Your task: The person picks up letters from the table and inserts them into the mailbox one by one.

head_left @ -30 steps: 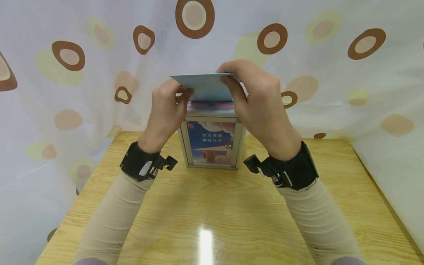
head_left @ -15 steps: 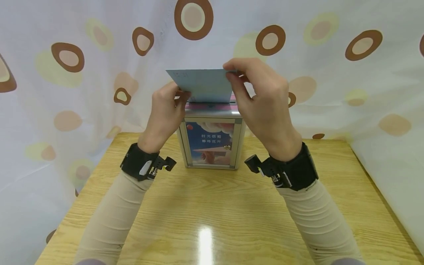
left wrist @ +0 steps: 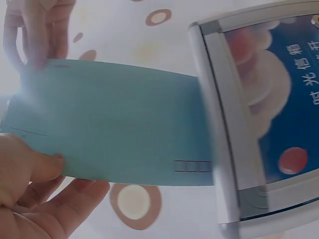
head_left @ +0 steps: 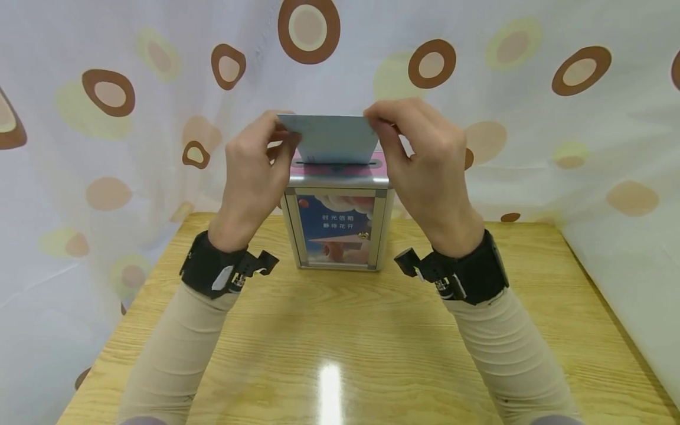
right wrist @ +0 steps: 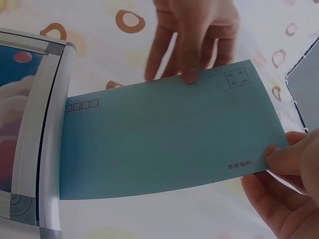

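Note:
A light blue envelope (head_left: 334, 140) stands upright, its lower edge in the slot on top of a silver-framed letter box (head_left: 379, 236). My left hand (head_left: 256, 162) pinches the envelope's left edge near the top, thumb on the near face and fingers behind. At the top right corner, my right hand (head_left: 425, 159) pinches it between thumb and fingers. Printed postcode squares (right wrist: 82, 105) lie close to the slot in the right wrist view. The part of the envelope inside the box is hidden.
The letter box stands at the back of a wooden table (head_left: 340, 330), its front panel (head_left: 340, 230) showing a blue picture, white Chinese characters and a small lock (head_left: 363, 235). A white curtain (head_left: 159, 165) with brown and yellow rounded shapes hangs behind and at the sides.
My left hand has shifted left and up along the envelope's edge. The envelope's top has moved slightly right and down since half a second ago. My right hand has moved only a little.

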The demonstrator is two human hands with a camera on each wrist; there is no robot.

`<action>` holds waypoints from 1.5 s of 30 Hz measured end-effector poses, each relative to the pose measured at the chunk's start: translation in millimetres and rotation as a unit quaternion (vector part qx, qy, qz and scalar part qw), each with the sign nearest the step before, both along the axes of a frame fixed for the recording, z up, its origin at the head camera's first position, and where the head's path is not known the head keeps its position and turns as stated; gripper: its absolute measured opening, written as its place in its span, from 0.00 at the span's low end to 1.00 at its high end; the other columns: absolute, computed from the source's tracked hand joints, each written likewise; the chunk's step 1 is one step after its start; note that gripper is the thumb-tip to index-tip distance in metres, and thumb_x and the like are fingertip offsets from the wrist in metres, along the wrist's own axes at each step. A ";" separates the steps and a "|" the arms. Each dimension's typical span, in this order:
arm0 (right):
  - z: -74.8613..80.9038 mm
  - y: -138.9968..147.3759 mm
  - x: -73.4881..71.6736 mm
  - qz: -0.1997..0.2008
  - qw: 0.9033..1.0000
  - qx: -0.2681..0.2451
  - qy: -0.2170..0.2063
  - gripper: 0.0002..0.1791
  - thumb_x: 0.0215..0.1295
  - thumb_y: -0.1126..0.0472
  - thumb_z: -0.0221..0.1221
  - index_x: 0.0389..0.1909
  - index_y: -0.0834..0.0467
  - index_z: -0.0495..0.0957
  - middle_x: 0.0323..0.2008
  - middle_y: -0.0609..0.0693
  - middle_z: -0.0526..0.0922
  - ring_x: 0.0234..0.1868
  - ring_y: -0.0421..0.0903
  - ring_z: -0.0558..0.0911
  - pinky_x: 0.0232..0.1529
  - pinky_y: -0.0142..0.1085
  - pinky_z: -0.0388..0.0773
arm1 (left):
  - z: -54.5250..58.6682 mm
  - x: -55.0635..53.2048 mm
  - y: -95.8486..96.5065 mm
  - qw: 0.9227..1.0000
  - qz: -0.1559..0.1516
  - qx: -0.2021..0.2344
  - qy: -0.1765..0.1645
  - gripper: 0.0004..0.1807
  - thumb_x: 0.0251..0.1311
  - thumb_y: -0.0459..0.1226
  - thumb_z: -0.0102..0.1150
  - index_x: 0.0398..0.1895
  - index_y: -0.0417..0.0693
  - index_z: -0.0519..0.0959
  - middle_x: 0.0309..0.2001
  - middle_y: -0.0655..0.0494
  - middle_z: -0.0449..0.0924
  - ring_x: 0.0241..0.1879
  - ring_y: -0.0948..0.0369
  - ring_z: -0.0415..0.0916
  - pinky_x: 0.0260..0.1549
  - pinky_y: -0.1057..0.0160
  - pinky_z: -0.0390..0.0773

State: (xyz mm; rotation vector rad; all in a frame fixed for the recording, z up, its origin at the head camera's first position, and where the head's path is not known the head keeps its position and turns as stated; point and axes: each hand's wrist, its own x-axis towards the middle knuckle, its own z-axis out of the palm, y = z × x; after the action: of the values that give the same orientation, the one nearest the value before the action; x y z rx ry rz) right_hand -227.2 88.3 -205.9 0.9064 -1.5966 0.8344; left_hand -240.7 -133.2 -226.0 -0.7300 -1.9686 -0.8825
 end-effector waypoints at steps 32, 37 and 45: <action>-27.9 2.7 -22.7 -0.053 0.995 0.042 -0.068 0.11 0.75 0.68 0.56 0.42 0.68 0.87 0.40 0.64 0.82 0.35 0.54 0.81 0.34 0.35 0.71 | -11.5 -4.6 1.0 0.996 0.034 -0.007 0.085 0.11 0.74 0.34 0.57 0.43 0.36 0.87 0.40 0.41 0.80 0.38 0.53 0.81 0.38 0.61 0.87; -35.5 1.1 -27.5 -0.050 0.994 0.051 -0.087 0.12 0.76 0.69 0.55 0.42 0.68 0.87 0.40 0.64 0.81 0.34 0.54 0.77 0.34 0.36 0.70 | -18.5 -9.7 -0.9 0.997 0.038 -0.017 0.068 0.11 0.75 0.32 0.56 0.43 0.36 0.87 0.41 0.40 0.79 0.38 0.52 0.80 0.37 0.63 0.84; -47.7 -1.4 -38.2 -0.052 0.990 0.066 -0.118 0.10 0.75 0.71 0.55 0.45 0.68 0.86 0.39 0.64 0.81 0.35 0.54 0.78 0.35 0.38 0.74 | -30.3 -17.7 -2.2 0.998 0.040 -0.027 0.031 0.09 0.73 0.29 0.56 0.45 0.35 0.86 0.42 0.40 0.80 0.40 0.51 0.82 0.39 0.60 0.86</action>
State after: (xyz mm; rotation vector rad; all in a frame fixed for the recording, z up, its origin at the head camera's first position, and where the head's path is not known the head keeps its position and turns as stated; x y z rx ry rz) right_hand -265.3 87.0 -253.6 0.8313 -1.9063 0.7924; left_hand -258.3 -135.4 -256.3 -0.6969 -1.9588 -0.7517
